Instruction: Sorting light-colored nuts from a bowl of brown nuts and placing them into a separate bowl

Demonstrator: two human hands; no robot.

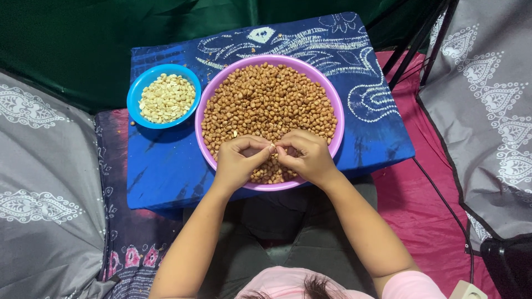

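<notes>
Pinching one peanut, fingers closed

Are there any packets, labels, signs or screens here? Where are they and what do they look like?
None in view: no packet, label, sign or screen.
Only a pink basin of brown peanuts, a blue bowl of pale peeled peanuts, and patterned cloths.
</notes>
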